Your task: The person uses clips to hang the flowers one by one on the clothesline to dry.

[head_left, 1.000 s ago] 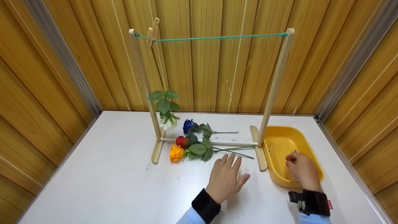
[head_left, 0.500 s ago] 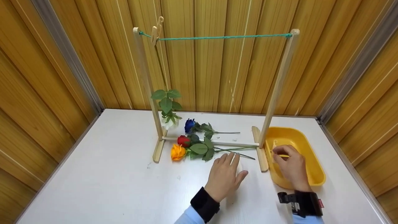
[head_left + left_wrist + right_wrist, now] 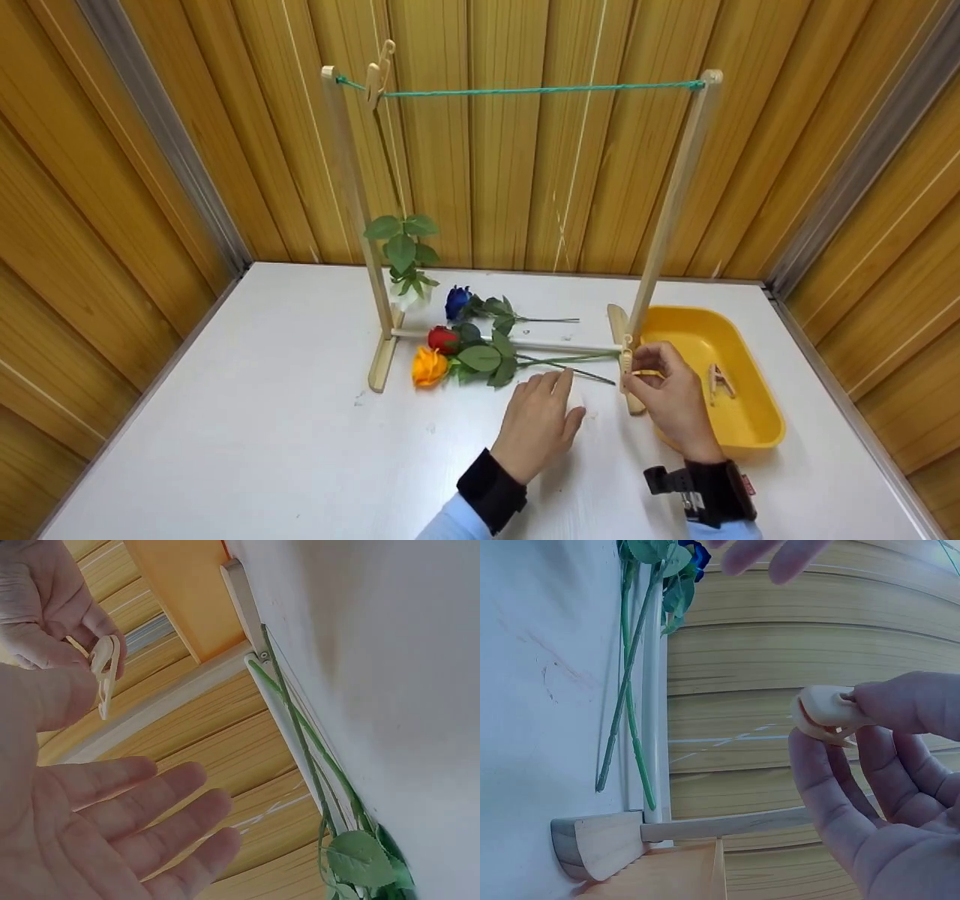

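Observation:
My right hand (image 3: 675, 397) pinches a pale clothespin (image 3: 826, 714) between thumb and fingers, over the left side of the yellow tray (image 3: 765, 420). With fingers stretched out, my left hand (image 3: 534, 431) hovers near the flower stems and holds nothing; its palm faces the left wrist camera. In front of it lie an orange rose (image 3: 430, 367), a red rose (image 3: 442, 340) and, farther back, a blue rose (image 3: 457, 302). A flower with green leaves (image 3: 401, 253) hangs head down from the green line (image 3: 525, 91), held by a second clothespin (image 3: 373, 84).
The line is tied between two wooden posts (image 3: 667, 225) joined by a low white bar (image 3: 562, 346). Another clothespin (image 3: 718, 384) lies inside the tray. Wood-patterned walls (image 3: 495, 172) surround the white table (image 3: 262, 420).
My right hand has moved left from inside the tray towards the right post's foot, carrying the clothespin out. The left hand has barely shifted. The view has tilted slightly.

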A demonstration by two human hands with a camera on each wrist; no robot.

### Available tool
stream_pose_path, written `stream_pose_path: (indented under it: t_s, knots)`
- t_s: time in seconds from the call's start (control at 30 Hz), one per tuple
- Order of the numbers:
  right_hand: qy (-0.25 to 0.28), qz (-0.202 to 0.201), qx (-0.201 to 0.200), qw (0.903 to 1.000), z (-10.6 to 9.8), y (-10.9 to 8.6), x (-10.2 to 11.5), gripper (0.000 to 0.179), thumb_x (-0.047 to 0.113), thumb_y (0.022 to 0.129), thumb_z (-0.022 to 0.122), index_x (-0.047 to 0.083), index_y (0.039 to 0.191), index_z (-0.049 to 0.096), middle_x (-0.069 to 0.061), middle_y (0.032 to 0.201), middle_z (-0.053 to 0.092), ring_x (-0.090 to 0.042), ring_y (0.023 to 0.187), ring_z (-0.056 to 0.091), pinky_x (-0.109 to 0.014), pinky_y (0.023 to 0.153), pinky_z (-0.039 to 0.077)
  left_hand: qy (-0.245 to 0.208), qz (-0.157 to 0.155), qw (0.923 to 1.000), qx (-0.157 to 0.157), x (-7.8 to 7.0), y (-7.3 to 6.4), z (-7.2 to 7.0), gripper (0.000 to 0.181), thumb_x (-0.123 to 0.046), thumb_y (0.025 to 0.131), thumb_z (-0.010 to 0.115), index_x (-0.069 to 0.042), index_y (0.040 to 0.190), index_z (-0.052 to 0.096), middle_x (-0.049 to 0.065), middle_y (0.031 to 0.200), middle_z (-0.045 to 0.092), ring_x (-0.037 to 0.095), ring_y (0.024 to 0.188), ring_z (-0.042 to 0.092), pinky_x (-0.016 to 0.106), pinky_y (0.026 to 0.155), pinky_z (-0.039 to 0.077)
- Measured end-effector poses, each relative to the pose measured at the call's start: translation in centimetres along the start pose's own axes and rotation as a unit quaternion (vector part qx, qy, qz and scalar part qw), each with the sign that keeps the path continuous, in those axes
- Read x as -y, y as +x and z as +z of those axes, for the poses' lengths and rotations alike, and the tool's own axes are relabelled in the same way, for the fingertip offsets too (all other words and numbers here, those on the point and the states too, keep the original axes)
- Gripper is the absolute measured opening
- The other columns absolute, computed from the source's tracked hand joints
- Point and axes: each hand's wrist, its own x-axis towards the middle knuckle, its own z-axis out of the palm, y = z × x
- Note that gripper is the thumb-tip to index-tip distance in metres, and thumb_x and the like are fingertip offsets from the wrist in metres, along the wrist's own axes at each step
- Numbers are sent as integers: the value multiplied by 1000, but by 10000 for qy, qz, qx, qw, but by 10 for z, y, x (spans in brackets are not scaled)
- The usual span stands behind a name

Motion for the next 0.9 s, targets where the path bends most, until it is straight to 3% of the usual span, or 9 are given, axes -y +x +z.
stream_pose_path:
  t_s: [0.13,0.3,0.57,0.7,0.9]
  knots:
    - [29,-28,6,10000,2,0,0,44,-14,85,73,-6,125,58,-20,108,62,-10,93,64,-15,82,55,302,38,9995,-125,7,-3,7,48,-30,90,79,-4,128,66,8,117,71,23,104,68,37,83,56]
    - [-78,-113,-42,9999,2,1,-1,53,-17,82,72,-9,133,58,-21,115,59,-7,93,62,-13,85,53,857,93,9963,-51,24,2,15,45,-30,85,83,-6,120,67,8,115,70,24,101,67,36,80,56]
    - [-376,-92,-66,9992,-1,2,1,53,-14,83,72,-9,134,60,-23,120,66,-7,93,63,-11,85,52,1571,356,9868,161,48,26,30,24,-16,91,70,-10,114,70,5,115,68,22,104,65,36,85,55]
    - [-260,-4,7,9997,-1,1,2,51,-14,85,71,-8,135,61,-24,117,67,-10,93,63,-13,85,53,1959,474,9788,373,54,33,36,15,-14,93,65,-13,105,73,1,104,68,20,99,63,34,83,50]
    - [-262,4,10,9997,-2,1,1,51,-14,84,72,-8,134,61,-23,115,67,-11,93,63,-14,85,53,2331,535,9660,987,61,43,43,15,-13,96,61,-19,101,74,-1,101,67,18,98,59,34,86,45]
